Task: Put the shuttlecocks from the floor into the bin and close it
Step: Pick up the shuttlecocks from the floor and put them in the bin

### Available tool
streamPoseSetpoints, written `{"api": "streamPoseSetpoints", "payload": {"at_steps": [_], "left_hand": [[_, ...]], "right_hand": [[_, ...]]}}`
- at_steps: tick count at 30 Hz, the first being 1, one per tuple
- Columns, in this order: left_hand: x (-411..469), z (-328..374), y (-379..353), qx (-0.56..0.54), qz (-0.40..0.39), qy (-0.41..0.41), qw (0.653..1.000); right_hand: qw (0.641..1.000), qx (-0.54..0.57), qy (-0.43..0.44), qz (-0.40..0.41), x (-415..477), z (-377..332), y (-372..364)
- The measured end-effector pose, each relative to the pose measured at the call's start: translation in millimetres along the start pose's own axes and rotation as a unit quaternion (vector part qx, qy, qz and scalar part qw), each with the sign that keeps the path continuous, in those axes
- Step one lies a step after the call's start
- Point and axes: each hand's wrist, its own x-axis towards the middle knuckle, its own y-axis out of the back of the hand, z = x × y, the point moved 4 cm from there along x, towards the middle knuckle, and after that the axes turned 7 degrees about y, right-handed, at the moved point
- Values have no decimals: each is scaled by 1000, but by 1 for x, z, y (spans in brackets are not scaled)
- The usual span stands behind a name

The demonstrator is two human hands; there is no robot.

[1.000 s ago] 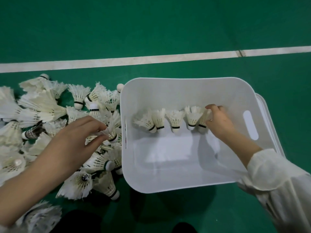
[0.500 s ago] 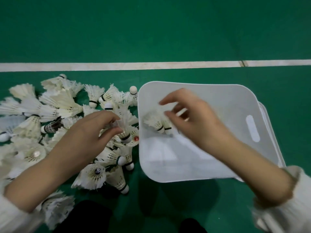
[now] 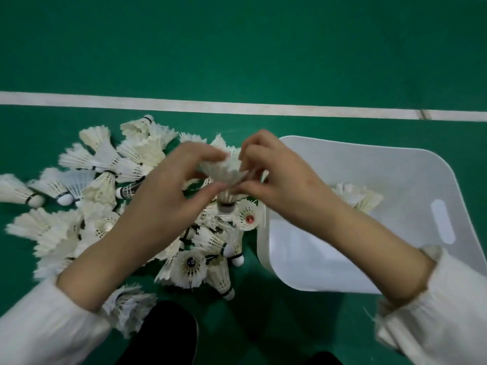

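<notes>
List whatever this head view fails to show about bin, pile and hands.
- Binned shuttlecocks: mostly behind the right hand and forearm; count unclear.
- Floor pile: middle covered by the left hand.
- Held shuttlecock: both hands pinch it; blur hides its markings.
- Bin: near right corner behind the sleeve.

Left hand (image 3: 168,191): enters from the near left. The forearm is bare and the white sleeve (image 3: 39,330) ends partway up it. Thumb and forefinger are curled, pinching the feather skirt of one shuttlecock (image 3: 224,171) from its left side.

Right hand (image 3: 282,180): enters from the near right. The white cuff (image 3: 432,293) is gathered on the forearm. Fingers are curled with the thumb below, pinching the same shuttlecock from its right side.

Both hands meet at centre, backs facing up, fingertips close together. Both are slightly blurred.
</notes>
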Motion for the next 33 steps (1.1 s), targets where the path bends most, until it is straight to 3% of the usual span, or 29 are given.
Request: {"api": "streamPoseSetpoints", "payload": {"at_steps": [3, 6, 9, 12, 16, 20, 24, 26, 29, 31, 33], "left_hand": [[5, -11, 9, -84, 42, 64, 994], [1, -43, 6, 62, -32, 101, 992], [-16, -80, -19, 178, -190, 110, 959], [-36, -102, -37, 244, -296, 103, 918], [-52, -118, -45, 334, -311, 64, 887], [-57, -122, -49, 379, -246, 29, 892], [-56, -128, -35, 295, -175, 91, 935], [-56, -128, -21, 197, -140, 164, 956], [-52, -124, -4, 122, -94, 222, 963], [-48, -126, 6, 72, -73, 257, 961], [-44, -128, 13, -12, -55, 287, 956]], "right_hand": [[994, 28, -70, 78, -6, 16, 33], [970, 54, -147, 185, -31, 52, 72], [961, -19, -258, 94, -57, 99, 62], [948, -7, -316, -26, -74, 128, 6], [939, -2, -334, -84, -67, 136, -45], [937, 0, -329, -114, -60, 141, -56], [945, -109, -291, -101, -61, 128, -33], [959, -164, -228, -31, -56, 100, -12], [988, -121, -89, 43, -41, 38, 2], [997, -70, 13, 13, -28, -8, -15], [994, -40, 69, -69, -16, -37, -52]]}}
